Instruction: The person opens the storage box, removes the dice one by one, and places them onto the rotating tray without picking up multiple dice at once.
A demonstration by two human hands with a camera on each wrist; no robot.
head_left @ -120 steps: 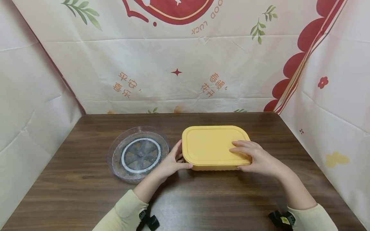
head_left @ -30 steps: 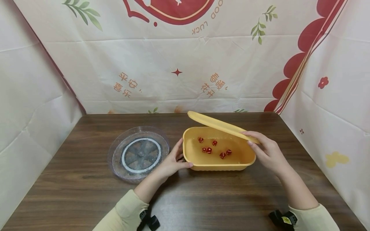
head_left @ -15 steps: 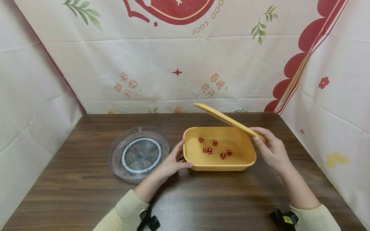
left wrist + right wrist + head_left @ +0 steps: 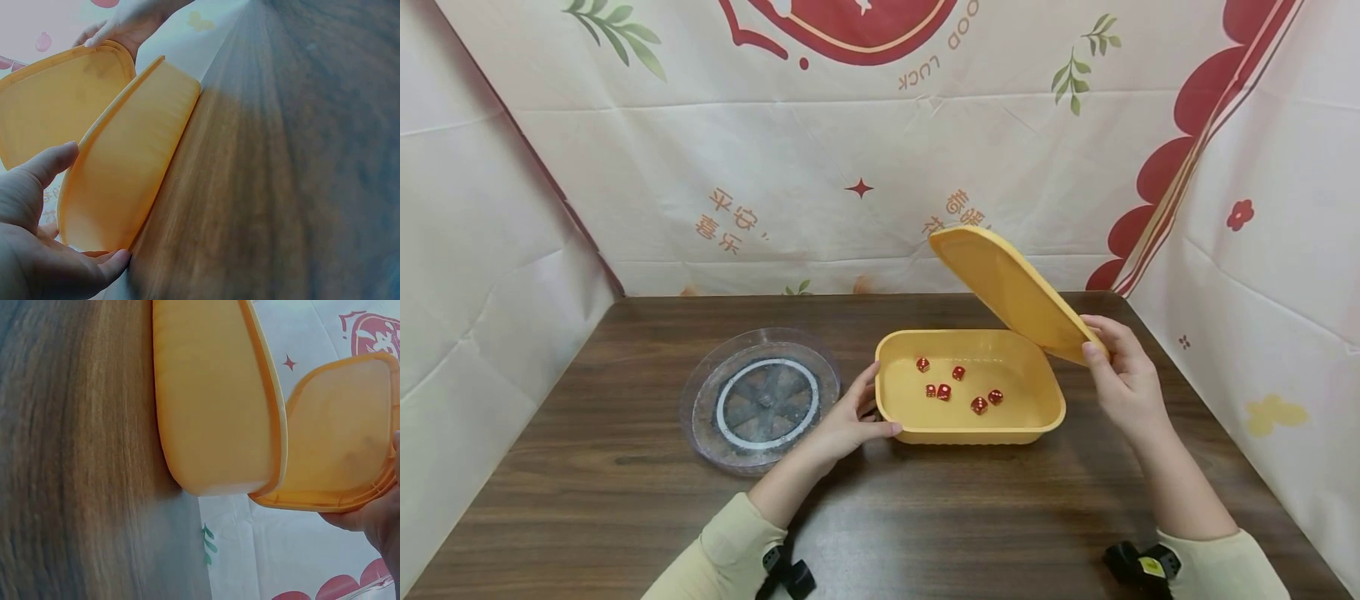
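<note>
A yellow rectangular box stands uncovered on the wooden table, with several small red dice on its floor. My left hand grips the box's left end, thumb along the front wall; the left wrist view shows the same box in my left hand. My right hand pinches the lower right edge of the yellow lid, which is tilted up steeply above the box's right side. In the right wrist view the lid hangs beside the box, with my right hand on its edge.
A clear round plastic plate with a grey wheel pattern lies left of the box, close to my left hand. Patterned cloth walls enclose the table on the left, back and right. Bare wood lies between the box and the front edge.
The box was covered four seconds ago. My right hand has lifted the lid off and tipped it up steeply to the right. The left hand and box stayed put.
</note>
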